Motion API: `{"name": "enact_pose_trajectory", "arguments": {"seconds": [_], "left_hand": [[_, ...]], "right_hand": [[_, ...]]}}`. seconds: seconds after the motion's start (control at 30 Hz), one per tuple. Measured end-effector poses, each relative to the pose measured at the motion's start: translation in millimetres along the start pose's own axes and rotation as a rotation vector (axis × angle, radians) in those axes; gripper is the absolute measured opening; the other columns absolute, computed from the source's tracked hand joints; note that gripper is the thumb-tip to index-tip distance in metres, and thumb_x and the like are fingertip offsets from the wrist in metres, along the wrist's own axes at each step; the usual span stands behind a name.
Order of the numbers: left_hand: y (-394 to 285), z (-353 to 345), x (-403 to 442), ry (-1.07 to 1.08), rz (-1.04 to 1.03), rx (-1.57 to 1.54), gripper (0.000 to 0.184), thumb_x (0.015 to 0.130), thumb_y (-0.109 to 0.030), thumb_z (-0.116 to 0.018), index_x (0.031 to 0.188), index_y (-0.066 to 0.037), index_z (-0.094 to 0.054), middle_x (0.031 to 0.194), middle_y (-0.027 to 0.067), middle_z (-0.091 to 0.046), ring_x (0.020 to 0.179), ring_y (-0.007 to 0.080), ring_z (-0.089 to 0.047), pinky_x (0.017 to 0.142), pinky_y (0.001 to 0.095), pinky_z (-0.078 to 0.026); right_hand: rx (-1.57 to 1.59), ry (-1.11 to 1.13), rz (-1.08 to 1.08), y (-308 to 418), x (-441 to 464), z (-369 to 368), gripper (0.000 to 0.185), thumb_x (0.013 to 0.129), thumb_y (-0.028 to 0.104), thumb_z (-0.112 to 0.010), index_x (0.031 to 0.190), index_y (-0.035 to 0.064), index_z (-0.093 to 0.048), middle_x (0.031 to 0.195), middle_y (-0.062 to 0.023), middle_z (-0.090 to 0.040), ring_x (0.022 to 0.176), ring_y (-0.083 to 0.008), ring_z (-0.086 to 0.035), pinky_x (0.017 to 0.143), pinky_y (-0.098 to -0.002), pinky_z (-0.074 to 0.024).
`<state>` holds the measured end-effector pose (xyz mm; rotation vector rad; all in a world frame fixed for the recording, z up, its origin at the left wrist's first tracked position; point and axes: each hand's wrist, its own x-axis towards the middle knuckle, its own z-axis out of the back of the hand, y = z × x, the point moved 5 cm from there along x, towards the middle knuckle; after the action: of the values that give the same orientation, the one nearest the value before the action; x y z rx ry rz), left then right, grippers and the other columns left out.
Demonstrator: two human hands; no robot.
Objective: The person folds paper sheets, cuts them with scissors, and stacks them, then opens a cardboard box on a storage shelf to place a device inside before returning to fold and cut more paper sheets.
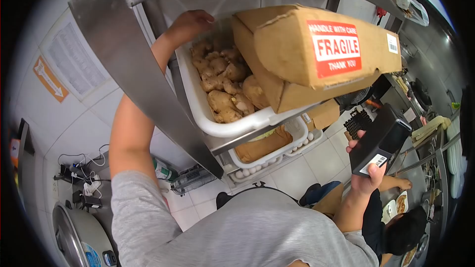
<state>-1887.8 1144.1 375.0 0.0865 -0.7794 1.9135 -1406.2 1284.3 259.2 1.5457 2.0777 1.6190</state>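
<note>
Stainless-steel shelf framing (116, 34) stands at the left, the person's left arm passing behind its post. The left hand (190, 23) is at the far left corner of a white plastic tub (232, 128) of knobbly brown ginger roots (215, 71); its fingers look loosely bent, but one cannot tell whether they grip the rim. To the right, a FRAGILE-labelled brown cardboard carton (292, 54) leans over the tub. Farther right and nearer, the right hand (365, 180) pinches a black rectangular box (378, 138) between thumb and fingers. The step appears to be a reach at the tub; the next move calls for a firm pinch on the box, clear of the carton.
</note>
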Motion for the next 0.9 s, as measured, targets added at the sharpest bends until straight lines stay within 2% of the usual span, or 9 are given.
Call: {"name": "enact_pose_trajectory", "arguments": {"seconds": [0.03,0.13,0.23,0.33,0.53,0.6,0.73,0.83,0.9], "left_hand": [[10,-11,21,0.058,-0.032,0.131,0.035,0.081,-0.025,-0.063,0.11,-0.005,-0.064,0.103,0.0087,-0.066,0.094,0.0182,-0.061,0.082,0.0315,-0.047],[28,-36,72,0.356,0.048,0.535,0.036,0.081,-0.028,-0.065,0.109,-0.005,-0.064,0.102,0.0117,-0.066,0.093,0.0221,-0.062,0.08,0.032,-0.048],[52,-85,97,0.859,-0.222,0.757,0.044,0.078,-0.031,-0.068,0.113,-0.004,-0.061,0.1,0.0122,-0.067,0.091,0.0237,-0.062,0.079,0.0329,-0.049],[45,-99,85,0.69,0.227,0.172,0.056,0.073,-0.031,-0.073,0.12,-0.004,-0.057,0.103,0.0133,-0.066,0.088,0.0254,-0.063,0.076,0.0345,-0.05],[57,-79,103,0.391,0.2,-0.016,0.068,0.068,-0.026,-0.076,0.127,-0.005,-0.051,0.106,0.0159,-0.064,0.096,0.0256,-0.06,0.081,0.0362,-0.049],[47,-42,82,0.311,0.21,-0.018,0.07,0.066,-0.023,-0.076,0.129,-0.006,-0.05,0.11,0.0167,-0.062,0.103,0.0254,-0.057,0.086,0.037,-0.046],[30,43,45,0.479,0.065,-0.307,0.076,0.062,-0.02,-0.077,0.131,-0.008,-0.046,0.115,0.0149,-0.058,0.113,0.0253,-0.05,0.095,0.036,-0.039],[23,62,29,0.326,0.042,-0.092,0.078,0.062,-0.02,-0.077,0.132,-0.01,-0.045,0.115,0.0138,-0.056,0.113,0.0268,-0.05,0.097,0.0348,-0.037],[27,63,33,0.322,0.134,-0.048,0.077,0.063,-0.02,-0.077,0.132,-0.01,-0.045,0.115,0.0138,-0.057,0.114,0.0275,-0.049,0.098,0.0348,-0.037]], "right_hand": [[0.0,-0.007,0.014,0,0,-2,0.082,0.066,0.028,-0.072,0.131,-0.008,-0.038,0.117,-0.0259,-0.056,0.092,-0.035,-0.065,0.079,-0.0419,-0.0551],[-0.01,-0.053,0.044,-3,-2,-8,0.083,0.067,0.029,-0.073,0.132,-0.0076,-0.037,0.119,-0.0252,-0.055,0.093,-0.035,-0.064,0.08,-0.0419,-0.0548],[-0.099,-0.071,0.079,-6,-8,-13,0.084,0.07,0.036,-0.07,0.134,-0.0064,-0.035,0.123,-0.026,-0.051,0.095,-0.0308,-0.062,0.078,-0.0392,-0.053],[-0.098,-0.11,0.086,-9,-14,-16,0.084,0.071,0.035,-0.069,0.134,-0.0072,-0.034,0.124,-0.0268,-0.05,0.097,-0.0314,-0.062,0.08,-0.039,-0.0528],[-0.106,-0.176,0.11,-17,-20,-17,0.081,0.073,0.033,-0.067,0.135,-0.0076,-0.034,0.126,-0.0276,-0.049,0.101,-0.032,-0.061,0.084,-0.0389,-0.0525],[-0.084,-0.163,0.119,-20,-19,-15,0.079,0.074,0.032,-0.067,0.135,-0.007,-0.034,0.126,-0.0268,-0.049,0.103,-0.0319,-0.06,0.085,-0.0391,-0.0519],[-0.036,-0.114,0.154,-22,-12,-19,0.073,0.077,0.03,-0.065,0.134,-0.0058,-0.036,0.124,-0.0243,-0.051,0.104,-0.0324,-0.059,0.09,-0.043,-0.0488],[-0.064,-0.269,0.138,-28,-10,-16,0.082,0.069,0.036,-0.069,0.131,-0.0106,-0.04,0.123,-0.0269,-0.052,0.098,-0.0332,-0.062,0.082,-0.0404,-0.0522],[-0.049,-0.255,0.141,-31,-5,-19,0.082,0.07,0.036,-0.069,0.131,-0.0103,-0.04,0.124,-0.0271,-0.052,0.098,-0.0334,-0.062,0.082,-0.0406,-0.0523]]}}
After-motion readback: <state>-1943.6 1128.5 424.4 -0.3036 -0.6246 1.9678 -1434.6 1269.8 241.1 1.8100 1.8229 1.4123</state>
